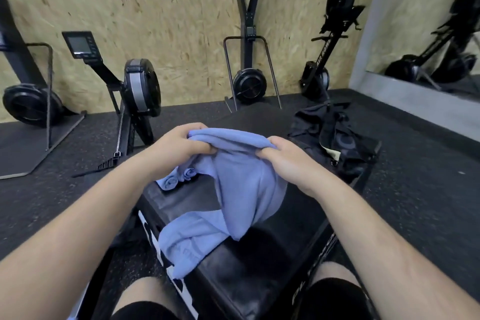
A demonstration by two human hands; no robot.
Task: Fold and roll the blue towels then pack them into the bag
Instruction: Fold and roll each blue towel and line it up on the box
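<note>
**Desk:** What fills the picture?

**Photographer:** A black padded box (259,254) takes up the near centre of a gym floor. A black bag (337,143) lies slumped at its far right corner. Dark folds hide the bag's mouth, so I cannot tell whether it is open.

**Desk:** And the towels?

**Photographer:** One blue towel (244,184) hangs over the middle of the box, held up by its top edge. Its lower part falls toward a heap of blue cloth (189,241) at the box's near left edge. I cannot tell whether the heap is the same towel or a second one. Two rolled towels (179,178) lie side by side on the far left of the box.

**Desk:** The hands?

**Photographer:** The left hand (181,143) pinches the hem at its left end and the right hand (283,161) pinches it at the right. The fingers of both curl round bunched cloth, and only a short span of hem runs between them.

**Desk:** How will it handle?

**Photographer:** It looks light, soft and quite limp, sagging wherever nothing holds it. It seems neither fragile nor slippery. The corners of the hem look like the places to grip, with the hands drawn apart until the cloth hangs flat. It would probably fold best laid on the box.
</note>
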